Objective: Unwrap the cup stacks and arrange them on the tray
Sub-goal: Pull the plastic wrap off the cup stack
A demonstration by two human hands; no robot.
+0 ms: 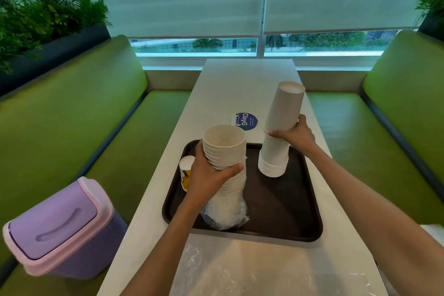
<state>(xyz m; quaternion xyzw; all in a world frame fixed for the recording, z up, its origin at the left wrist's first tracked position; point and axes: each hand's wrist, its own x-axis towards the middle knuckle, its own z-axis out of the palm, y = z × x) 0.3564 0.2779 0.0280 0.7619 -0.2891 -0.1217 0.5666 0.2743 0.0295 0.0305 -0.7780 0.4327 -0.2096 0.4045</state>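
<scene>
A dark brown tray [283, 211] lies on the white table. My left hand [206, 175] grips a stack of white cups [224, 149], mouths up, standing on the tray's left side. Clear plastic wrap [225, 217] is bunched around that stack's lower end. My right hand [294, 133] grips a second white cup stack [282, 122], mouths down, its rims resting on the tray's back right. A small cup with a yellow print [185, 170] stands at the tray's left edge, partly hidden behind my left hand.
A loose sheet of clear plastic [252, 269] lies on the table in front of the tray. A round blue sticker [246, 120] sits behind the tray. A purple swing-lid bin [60, 228] stands on the green bench at left. Green benches flank the table.
</scene>
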